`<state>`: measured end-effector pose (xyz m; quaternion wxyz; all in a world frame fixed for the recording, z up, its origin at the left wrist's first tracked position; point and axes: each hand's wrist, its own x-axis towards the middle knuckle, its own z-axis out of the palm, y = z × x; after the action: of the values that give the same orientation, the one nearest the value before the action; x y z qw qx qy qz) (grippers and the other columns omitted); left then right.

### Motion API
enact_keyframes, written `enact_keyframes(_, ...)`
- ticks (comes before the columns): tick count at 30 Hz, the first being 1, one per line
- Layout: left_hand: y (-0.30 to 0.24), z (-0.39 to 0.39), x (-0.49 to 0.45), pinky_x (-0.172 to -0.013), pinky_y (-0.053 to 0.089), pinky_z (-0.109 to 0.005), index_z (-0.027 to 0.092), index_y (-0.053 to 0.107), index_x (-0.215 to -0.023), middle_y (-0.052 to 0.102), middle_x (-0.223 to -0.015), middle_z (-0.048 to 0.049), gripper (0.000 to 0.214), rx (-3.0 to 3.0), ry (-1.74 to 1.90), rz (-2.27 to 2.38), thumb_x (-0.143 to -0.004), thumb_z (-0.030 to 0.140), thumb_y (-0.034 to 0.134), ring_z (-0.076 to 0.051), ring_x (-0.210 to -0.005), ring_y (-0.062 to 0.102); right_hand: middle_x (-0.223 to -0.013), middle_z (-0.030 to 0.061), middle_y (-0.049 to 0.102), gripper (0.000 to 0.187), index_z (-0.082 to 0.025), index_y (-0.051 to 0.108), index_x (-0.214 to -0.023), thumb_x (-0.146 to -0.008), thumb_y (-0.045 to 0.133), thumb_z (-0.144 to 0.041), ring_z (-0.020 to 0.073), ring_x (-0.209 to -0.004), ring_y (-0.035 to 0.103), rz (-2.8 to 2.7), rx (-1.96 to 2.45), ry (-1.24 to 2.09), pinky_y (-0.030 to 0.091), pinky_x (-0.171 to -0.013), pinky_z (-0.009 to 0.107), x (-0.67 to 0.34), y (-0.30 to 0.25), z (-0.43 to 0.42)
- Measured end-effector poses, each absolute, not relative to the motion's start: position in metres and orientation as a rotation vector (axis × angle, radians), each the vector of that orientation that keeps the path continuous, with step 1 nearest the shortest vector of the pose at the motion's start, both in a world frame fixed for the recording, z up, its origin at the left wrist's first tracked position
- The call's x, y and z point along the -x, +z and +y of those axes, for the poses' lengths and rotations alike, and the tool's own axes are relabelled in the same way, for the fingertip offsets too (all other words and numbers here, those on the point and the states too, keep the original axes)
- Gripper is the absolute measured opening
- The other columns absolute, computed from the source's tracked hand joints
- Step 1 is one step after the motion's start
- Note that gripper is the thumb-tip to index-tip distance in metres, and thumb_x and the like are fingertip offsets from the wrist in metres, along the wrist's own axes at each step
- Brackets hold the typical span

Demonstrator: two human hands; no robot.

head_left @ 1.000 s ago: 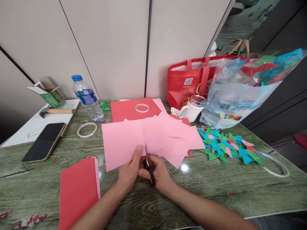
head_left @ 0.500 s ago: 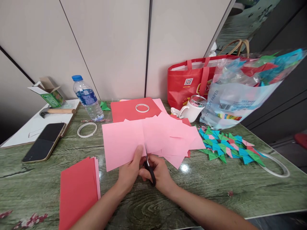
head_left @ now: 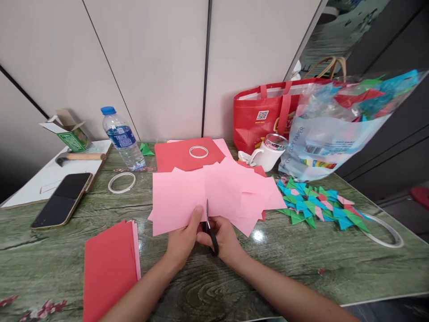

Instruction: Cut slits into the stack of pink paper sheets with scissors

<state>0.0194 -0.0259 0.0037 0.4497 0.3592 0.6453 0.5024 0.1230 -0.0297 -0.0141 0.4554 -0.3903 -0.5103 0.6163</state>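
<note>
My left hand (head_left: 183, 237) pinches a sheet of pink paper (head_left: 177, 197) near its lower edge, thumb on top and fingers hidden beneath. Black-handled scissors (head_left: 212, 237) sit in my right hand (head_left: 226, 237), fingers closed round the loops. Their blade points away from me and lies along a line across the pink sheet, just right of my left thumb. Several cut pink pieces (head_left: 254, 197) overlap in a loose pile to the right and behind. Beneath the pile, part of a red sheet (head_left: 256, 170) shows.
A stack of red and pink paper (head_left: 109, 268) lies front left. Behind stand a water bottle (head_left: 122, 138), white mug (head_left: 270, 154), red bag (head_left: 254, 116) and plastic bag (head_left: 318, 143). Folded paper pieces (head_left: 315, 203) lie right; a phone (head_left: 63, 199) and hammer (head_left: 80, 156) lie left.
The pink sheet in my left hand has shifted right and turned slightly. The scissors have moved a little up and to the right, and a cut line now shows from the sheet's far edge.
</note>
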Motion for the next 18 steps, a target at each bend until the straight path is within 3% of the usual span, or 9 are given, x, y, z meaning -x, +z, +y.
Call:
enact_keyframes(11,0.0025,-0.0273,-0.0179,-0.094,0.035,-0.029,0.017,0.065,-0.086,0.066,-0.098,-0.0062,0.037,-0.905,1.232,1.594,-0.064,0.047,0.061,-0.018,-0.097,0.057,-0.055,-0.0040,0.044,0.032,-0.015,0.049,-0.067,-0.057,0.070,-0.036,0.0084,-0.050,0.037,-1.252,0.981,1.519,0.031,-0.046,0.020,-0.1224,-0.0132,-0.0308)
enact_keyframes(18,-0.0001,-0.0253,-0.0165,-0.070,0.047,-0.027,0.013,0.066,-0.077,0.066,-0.062,-0.0052,0.036,-0.888,1.228,1.546,-0.060,0.045,0.064,-0.020,-0.073,0.062,-0.053,-0.0037,0.045,0.033,-0.016,0.049,-0.068,-0.058,0.069,-0.040,0.0083,-0.048,0.037,-1.264,0.986,1.508,0.031,-0.044,0.020,-0.1210,-0.0094,-0.0310)
